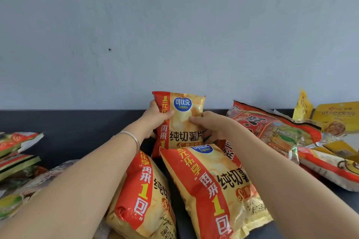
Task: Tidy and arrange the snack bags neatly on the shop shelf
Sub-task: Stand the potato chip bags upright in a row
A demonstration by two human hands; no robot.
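Note:
A yellow and red chip bag [181,120] stands upright against the pale wall at the back of the dark shelf [77,124]. My left hand [155,117] grips its left edge, thumb across the front. My right hand [210,123] grips its right side. Two more bags of the same kind lie in front of it: one [144,200] under my left forearm, another [211,186] beside my right forearm. A silver bangle sits on my left wrist.
A pile of red and yellow snack bags [275,128] lies at the right, with a yellow pouch [334,116] behind it. Green and red bags [17,153] are stacked at the left edge. Bare dark shelf shows between the left stack and my hands.

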